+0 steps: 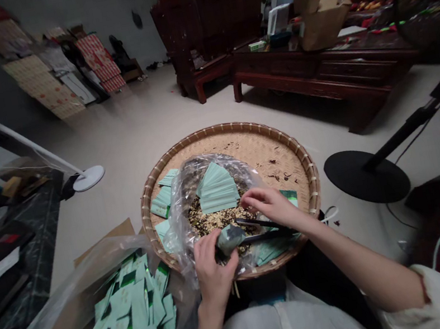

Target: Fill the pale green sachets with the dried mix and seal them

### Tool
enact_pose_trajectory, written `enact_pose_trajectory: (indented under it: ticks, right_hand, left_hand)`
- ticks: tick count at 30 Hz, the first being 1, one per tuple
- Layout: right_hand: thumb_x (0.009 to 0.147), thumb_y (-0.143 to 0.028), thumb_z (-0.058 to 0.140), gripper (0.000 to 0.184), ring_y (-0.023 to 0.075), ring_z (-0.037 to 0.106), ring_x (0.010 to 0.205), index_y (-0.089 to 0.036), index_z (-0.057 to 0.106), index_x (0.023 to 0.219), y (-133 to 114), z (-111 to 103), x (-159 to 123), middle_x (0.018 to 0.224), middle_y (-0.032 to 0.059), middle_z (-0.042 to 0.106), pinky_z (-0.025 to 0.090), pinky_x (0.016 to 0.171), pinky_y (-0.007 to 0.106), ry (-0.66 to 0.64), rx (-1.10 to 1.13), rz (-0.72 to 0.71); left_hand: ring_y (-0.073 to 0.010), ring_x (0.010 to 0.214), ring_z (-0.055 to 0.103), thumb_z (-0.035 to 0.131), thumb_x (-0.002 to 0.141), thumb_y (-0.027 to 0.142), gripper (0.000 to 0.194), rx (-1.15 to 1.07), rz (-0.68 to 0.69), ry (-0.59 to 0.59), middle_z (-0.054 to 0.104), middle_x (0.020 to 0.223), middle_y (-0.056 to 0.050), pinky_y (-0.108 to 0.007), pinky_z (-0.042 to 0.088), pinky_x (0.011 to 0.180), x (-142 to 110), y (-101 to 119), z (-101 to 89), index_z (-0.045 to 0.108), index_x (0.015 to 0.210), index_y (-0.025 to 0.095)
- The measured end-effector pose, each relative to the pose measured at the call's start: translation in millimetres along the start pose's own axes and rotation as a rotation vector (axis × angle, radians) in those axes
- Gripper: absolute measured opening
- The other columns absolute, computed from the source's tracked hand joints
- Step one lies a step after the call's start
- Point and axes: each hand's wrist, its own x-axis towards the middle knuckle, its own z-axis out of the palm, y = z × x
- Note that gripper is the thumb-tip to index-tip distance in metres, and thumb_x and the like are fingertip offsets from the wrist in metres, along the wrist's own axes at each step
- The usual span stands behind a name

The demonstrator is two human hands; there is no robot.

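My left hand (212,259) is closed around a pale green packet (231,236), tilted low over the open plastic bag (179,211). My right hand (269,206) has its fingers drawn together at the right side of the bag, above the loose dried mix (213,221); what lies between the fingertips is hidden. Under the right wrist, a black two-armed tool (268,234) reaches toward the packet, its arms apart. Fanned on the mix lies a stack of green packets (216,190). All this rests on a round woven bamboo tray (237,141).
A large clear bag of green packets (129,311) stands at lower left. A white fan (88,177) is at far left, a black fan base (367,175) at right. Beyond the tray are a dark wooden table (314,68) and a chair (193,50).
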Motion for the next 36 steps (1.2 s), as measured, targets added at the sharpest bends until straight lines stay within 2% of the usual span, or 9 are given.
enact_pose_trajectory:
  ticks: [2, 5, 7, 10, 14, 17, 23, 29, 36]
  right_hand:
    - [0.083, -0.016, 0.051, 0.024, 0.0222, 0.061, 0.098, -0.013, 0.065, 0.103, 13.1, -2.8, 12.8, 0.104, 0.0117, 0.067, 0.045, 0.089, 0.038, -0.056, -0.35, -0.072]
    - [0.071, -0.001, 0.054, 0.047, 0.0277, 0.046, 0.121, -0.011, 0.06, 0.117, 27.2, -1.1, 23.9, 0.129, 0.0187, 0.052, 0.037, 0.1, 0.041, -0.202, -0.763, -0.153]
    - [0.069, -0.001, 0.057, 0.056, 0.0305, 0.039, 0.125, -0.011, 0.055, 0.124, 30.1, 1.0, 27.6, 0.137, 0.0206, 0.043, 0.037, 0.099, 0.043, -0.257, -0.941, -0.142]
    - [0.072, -0.007, 0.06, 0.05, 0.0313, 0.044, 0.116, -0.014, 0.057, 0.121, 27.1, 2.3, 33.8, 0.127, 0.0201, 0.048, 0.043, 0.091, 0.041, -0.305, -1.081, -0.103]
    - [0.073, -0.013, 0.063, 0.038, 0.03, 0.048, 0.104, -0.017, 0.064, 0.111, 22.5, 0.2, 43.8, 0.109, 0.017, 0.054, 0.046, 0.08, 0.035, -0.379, -1.133, -0.113]
    - [0.071, -0.017, 0.065, 0.044, 0.0316, 0.047, 0.103, -0.017, 0.062, 0.115, 23.4, -0.9, 46.6, 0.109, 0.0171, 0.054, 0.046, 0.077, 0.036, -0.408, -1.145, -0.175]
    - [0.079, -0.013, 0.052, 0.032, 0.0295, 0.049, 0.098, -0.017, 0.062, 0.109, 28.3, 2.5, 46.7, 0.107, 0.0164, 0.055, 0.047, 0.065, 0.032, -0.387, -1.201, -0.246]
    - [0.083, -0.011, 0.048, 0.027, 0.0269, 0.052, 0.096, -0.016, 0.063, 0.105, 30.5, 6.1, 49.5, 0.104, 0.0149, 0.057, 0.046, 0.064, 0.029, -0.407, -1.189, -0.262]
    - [0.081, -0.008, 0.05, 0.021, 0.022, 0.057, 0.089, -0.016, 0.066, 0.092, 29.2, 1.4, 54.0, 0.092, 0.0109, 0.063, 0.041, 0.064, 0.026, -0.38, -1.02, -0.253]
  left_hand:
    - [-0.0248, 0.097, 0.06, 0.063, 0.073, 0.016, 0.037, -0.018, -0.024, 0.011, 0.067, 0.103, -0.01, -0.044, 0.05, 0.084, 1.5, 0.1, -1.3, 0.058, 0.11, 0.018]
    - [-0.0244, 0.096, 0.061, 0.062, 0.074, 0.017, 0.035, -0.038, -0.045, 0.027, 0.067, 0.102, -0.01, -0.043, 0.05, 0.085, 1.9, 0.6, -2.3, 0.059, 0.109, 0.018]
    - [-0.0243, 0.096, 0.061, 0.063, 0.074, 0.017, 0.034, -0.045, -0.054, 0.029, 0.067, 0.101, -0.009, -0.043, 0.05, 0.084, 1.5, 0.4, -2.5, 0.06, 0.108, 0.018]
    - [-0.024, 0.095, 0.061, 0.063, 0.073, 0.017, 0.034, -0.051, -0.064, 0.016, 0.066, 0.101, -0.009, -0.041, 0.052, 0.082, 0.9, -0.5, -2.1, 0.06, 0.107, 0.018]
    - [-0.0236, 0.096, 0.06, 0.063, 0.074, 0.017, 0.035, -0.062, -0.087, -0.006, 0.065, 0.102, -0.009, -0.041, 0.052, 0.081, 0.3, -1.6, -1.4, 0.059, 0.109, 0.018]
    - [-0.0233, 0.096, 0.06, 0.063, 0.074, 0.017, 0.034, -0.075, -0.1, -0.008, 0.065, 0.102, -0.009, -0.04, 0.053, 0.081, -0.2, -1.9, -1.1, 0.06, 0.108, 0.018]
    - [-0.0237, 0.097, 0.06, 0.063, 0.074, 0.017, 0.034, -0.1, -0.112, 0.004, 0.065, 0.102, -0.009, -0.042, 0.052, 0.084, -0.5, -1.9, -0.7, 0.061, 0.108, 0.02]
    - [-0.024, 0.1, 0.059, 0.063, 0.075, 0.017, 0.036, -0.123, -0.138, 0.003, 0.064, 0.105, -0.009, -0.042, 0.051, 0.086, -2.2, -4.2, 0.7, 0.06, 0.111, 0.02]
    - [-0.0236, 0.1, 0.059, 0.063, 0.075, 0.017, 0.035, -0.113, -0.144, -0.003, 0.064, 0.105, -0.009, -0.042, 0.05, 0.087, 0.4, -3.8, 0.6, 0.06, 0.11, 0.019]
